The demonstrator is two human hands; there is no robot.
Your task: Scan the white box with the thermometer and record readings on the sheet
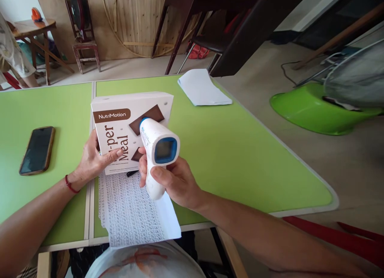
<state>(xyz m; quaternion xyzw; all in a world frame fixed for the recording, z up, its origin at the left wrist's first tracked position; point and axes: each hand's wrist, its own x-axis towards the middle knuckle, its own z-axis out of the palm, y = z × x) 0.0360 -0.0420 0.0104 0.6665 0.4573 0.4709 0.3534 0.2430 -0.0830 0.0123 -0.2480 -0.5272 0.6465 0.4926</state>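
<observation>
My left hand (97, 156) grips the lower left corner of a white and brown NutriMotion box (114, 104), thumb across its front. The box is tilted up, its printed face toward me. In my right hand (177, 182) is a white infrared thermometer (156, 140) with a blue-rimmed screen, its nose directed at the box front. Whether the nose touches the box I cannot tell. The screen looks dark, with no readable figures. Below the box lie handwritten sheets (135, 214), and part of a black pen (132, 173) shows under the box's lower edge.
A phone (37, 151) lies on the left of the green table (240, 162). Blank-looking papers (204, 88) rest at the far edge. Beyond stand a small red chair (87, 52), a dark table and a green plastic tub (312, 110). Part of another person (15, 50) shows at far left.
</observation>
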